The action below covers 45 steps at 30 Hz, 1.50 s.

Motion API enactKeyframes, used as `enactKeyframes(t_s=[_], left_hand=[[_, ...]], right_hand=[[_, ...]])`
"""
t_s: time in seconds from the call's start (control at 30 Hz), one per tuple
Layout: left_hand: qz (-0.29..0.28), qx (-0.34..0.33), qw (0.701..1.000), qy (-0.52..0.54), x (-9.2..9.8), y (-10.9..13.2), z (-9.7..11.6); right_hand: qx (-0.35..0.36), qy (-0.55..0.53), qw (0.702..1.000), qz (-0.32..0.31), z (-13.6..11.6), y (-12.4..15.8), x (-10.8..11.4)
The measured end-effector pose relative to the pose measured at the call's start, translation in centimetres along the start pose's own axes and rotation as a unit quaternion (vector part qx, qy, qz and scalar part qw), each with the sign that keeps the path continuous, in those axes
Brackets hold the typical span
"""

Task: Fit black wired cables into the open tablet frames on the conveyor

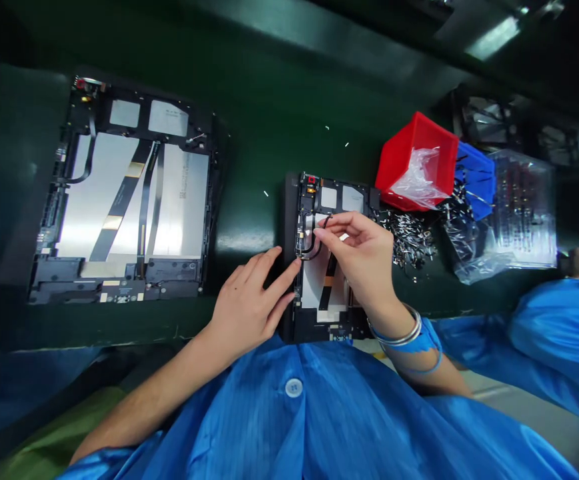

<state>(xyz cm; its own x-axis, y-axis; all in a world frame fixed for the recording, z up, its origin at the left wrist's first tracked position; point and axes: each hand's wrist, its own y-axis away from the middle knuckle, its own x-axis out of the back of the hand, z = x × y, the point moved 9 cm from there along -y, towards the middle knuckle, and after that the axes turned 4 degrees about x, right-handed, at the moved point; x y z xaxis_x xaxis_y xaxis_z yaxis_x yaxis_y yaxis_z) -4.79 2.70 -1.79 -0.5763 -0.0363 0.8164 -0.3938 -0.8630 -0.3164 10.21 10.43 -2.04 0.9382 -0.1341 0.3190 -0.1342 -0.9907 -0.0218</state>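
An opened tablet (319, 200) with its back off lies on the green belt right in front of me. My left hand (249, 303) rests on its left edge, fingers stretched out and pressing the frame. Over the tablet's upper part, my right hand (362, 250) pinches a thin black cable (314, 243) that loops down the left side of the board. A silver bangle and a blue wrist strap sit on my right wrist.
A second opened tablet (129, 197) lies to the left on the green belt (259, 120). To the right are a red bin (409, 150), a blue bin (479, 177), a heap of small black parts (412, 237) and clear plastic bags (519, 213). Another person's blue sleeve (564, 320) shows at far right.
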Motion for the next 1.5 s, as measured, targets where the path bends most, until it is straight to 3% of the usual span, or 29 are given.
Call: enactKeyframes(t_s=[0.3, 0.63, 0.87, 1.1, 1.37, 1.5], left_hand=[[0.01, -0.003, 0.999, -0.037, -0.2, 0.0, 0.2], [0.014, 0.009, 0.997, -0.072, -0.3, -0.7, 0.8], [0.018, 0.008, 0.996, -0.083, -0.2, -0.8, 1.2], [-0.016, -0.025, 0.997, -0.078, -0.8, -1.1, 1.7], [-0.017, -0.019, 0.997, -0.066, -0.9, -1.2, 1.5], [-0.027, -0.069, 0.993, -0.088, -0.7, -1.8, 2.0]], right_hand=[[0.012, 0.07, 0.995, -0.065, -0.8, 0.3, 0.0], [-0.025, 0.002, 0.989, -0.146, -0.1, -1.3, -0.6], [0.037, 0.099, 0.981, -0.164, -0.7, -1.9, 0.1], [0.042, 0.087, 0.979, -0.177, -0.7, -2.5, -0.6], [0.048, 0.084, 0.977, -0.188, -0.3, -2.6, -1.1], [0.057, 0.091, 0.976, -0.188, -0.2, -2.5, -1.1]])
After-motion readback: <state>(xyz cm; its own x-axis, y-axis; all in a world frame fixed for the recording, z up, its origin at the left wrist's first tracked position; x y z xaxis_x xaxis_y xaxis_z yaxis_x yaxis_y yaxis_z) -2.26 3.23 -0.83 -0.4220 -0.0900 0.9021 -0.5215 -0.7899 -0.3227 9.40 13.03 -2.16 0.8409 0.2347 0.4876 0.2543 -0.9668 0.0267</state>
